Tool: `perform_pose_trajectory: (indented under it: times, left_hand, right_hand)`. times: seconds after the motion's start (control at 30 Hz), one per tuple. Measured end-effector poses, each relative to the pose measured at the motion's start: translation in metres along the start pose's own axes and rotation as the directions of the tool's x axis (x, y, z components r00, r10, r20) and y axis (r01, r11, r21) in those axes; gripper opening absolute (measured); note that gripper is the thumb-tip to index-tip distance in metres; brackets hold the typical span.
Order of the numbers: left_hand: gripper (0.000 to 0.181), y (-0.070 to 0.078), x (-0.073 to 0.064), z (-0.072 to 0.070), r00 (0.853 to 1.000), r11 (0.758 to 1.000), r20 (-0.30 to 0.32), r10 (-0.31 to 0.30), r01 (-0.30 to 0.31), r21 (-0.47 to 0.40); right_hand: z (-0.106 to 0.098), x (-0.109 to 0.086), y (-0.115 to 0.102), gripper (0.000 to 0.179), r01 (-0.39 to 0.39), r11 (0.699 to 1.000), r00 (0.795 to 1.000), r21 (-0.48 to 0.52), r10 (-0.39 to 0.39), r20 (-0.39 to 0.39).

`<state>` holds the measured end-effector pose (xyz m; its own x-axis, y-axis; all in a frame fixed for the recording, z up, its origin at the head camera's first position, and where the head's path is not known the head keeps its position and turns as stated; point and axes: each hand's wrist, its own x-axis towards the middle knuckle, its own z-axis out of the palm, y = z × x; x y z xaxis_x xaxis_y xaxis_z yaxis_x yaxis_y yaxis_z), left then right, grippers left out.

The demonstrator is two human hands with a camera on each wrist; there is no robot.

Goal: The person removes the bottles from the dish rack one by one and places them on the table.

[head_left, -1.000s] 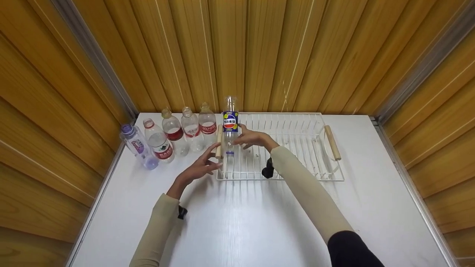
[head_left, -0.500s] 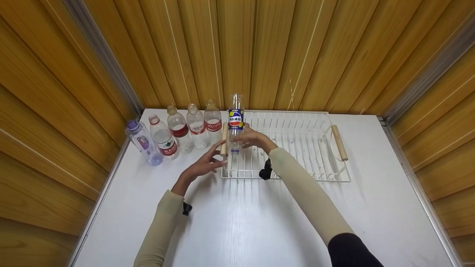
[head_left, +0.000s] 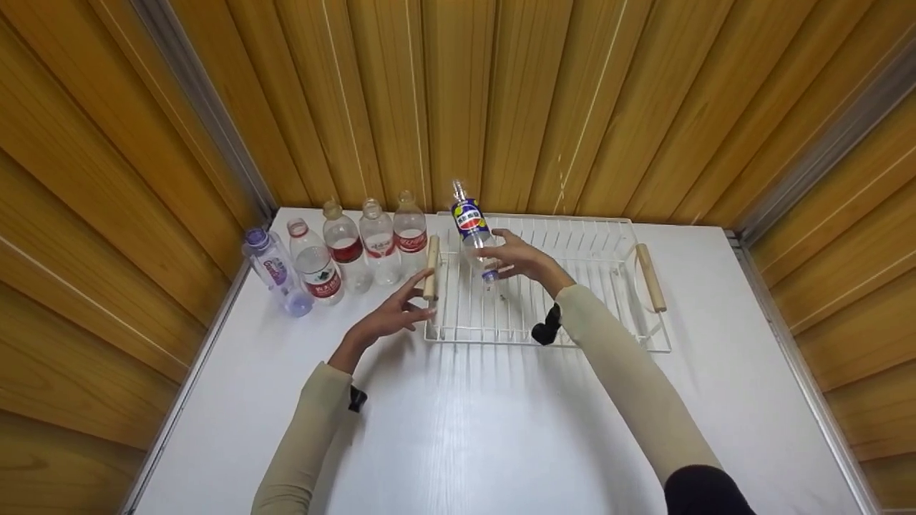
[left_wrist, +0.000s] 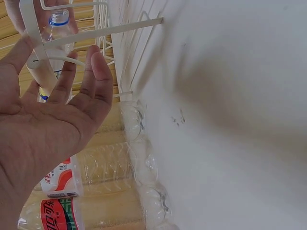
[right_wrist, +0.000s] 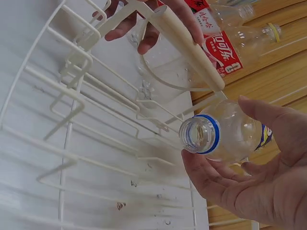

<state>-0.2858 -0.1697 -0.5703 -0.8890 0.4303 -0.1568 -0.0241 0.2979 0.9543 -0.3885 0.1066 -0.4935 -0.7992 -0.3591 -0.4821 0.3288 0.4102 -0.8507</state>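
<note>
My right hand [head_left: 521,256] holds a clear plastic soda bottle [head_left: 471,218] by its neck end. Tilted over the left part of the white wire dish rack [head_left: 558,342], the bottle has a blue and yellow label, its base toward the back wall. Its uncapped mouth with a blue ring [right_wrist: 209,134] points down and toward me, thumb on one side and fingers on the other. At the rack's left end, my left hand [head_left: 386,318] touches the wooden handle [head_left: 431,268] with loosely spread fingers; its palm [left_wrist: 43,129] holds nothing.
Several uncapped plastic bottles stand in a row left of the rack, from a purple-tinted bottle [head_left: 279,275] to a red-labelled bottle [head_left: 410,236]. Another wooden handle [head_left: 650,277] is on the rack's right end. Wooden panels [head_left: 458,107] wall the white table [head_left: 451,429] at back and sides.
My right hand has moved right and tilted the soda bottle, so its neck swings right, away from the left handle. The left hand stays at the handle. The whole view shifted slightly.
</note>
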Motion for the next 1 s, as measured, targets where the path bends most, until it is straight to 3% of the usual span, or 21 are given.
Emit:
perform_pose_trajectory:
  times: [0.3, 0.63, 0.83, 1.0]
  left_hand:
    - [0.083, 0.002, 0.005, 0.001, 1.000, 1.000, 0.003, 0.030, -0.030, 0.008]
    - [0.082, -0.001, 0.004, 0.003, 1.000, 1.000, -0.002, 0.029, -0.029, -0.003]
    - [0.083, -0.002, 0.003, 0.002, 0.999, 0.999, 0.007, 0.037, -0.037, -0.017]
    - [0.083, -0.003, 0.000, 0.001, 0.999, 0.999, 0.001, 0.033, -0.033, -0.012]
  right_hand:
    - [-0.053, -0.033, 0.007, 0.078, 0.051, 0.998, 0.993, -0.024, -0.054, -0.102]
    - [-0.108, -0.081, 0.035, 0.070, 0.163, 0.985, 0.985, 0.048, -0.159, -0.067]
    - [-0.122, -0.108, 0.050, 0.067, 0.216, 0.972, 0.976, 0.090, -0.214, -0.033]
    - [-0.119, -0.120, 0.065, 0.061, 0.244, 0.959, 0.967, 0.147, -0.252, 0.040]
